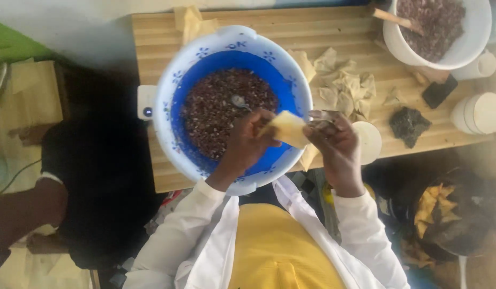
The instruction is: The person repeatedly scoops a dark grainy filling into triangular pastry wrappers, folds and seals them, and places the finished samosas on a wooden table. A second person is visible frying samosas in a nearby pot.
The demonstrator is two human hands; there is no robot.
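The left hand is closed in a grip on a pale yellow pastry wrapper, folded into a pocket and held up just above the near right rim of the blue bowl; the fingers clamp its left edge. The right hand sits just right of the wrapper, touching its right side, its fingers pinched together on a metal spoon whose bowl lies at the wrapper's upper right corner. The blue bowl, with a white flower-patterned rim, holds dark reddish-brown minced filling, with a second spoon resting in it. The bowl stands on a wooden slatted table. To the right, a heap of folded wrappers lies on the table; farther right, at the far corner, a white bucket holds more filling.
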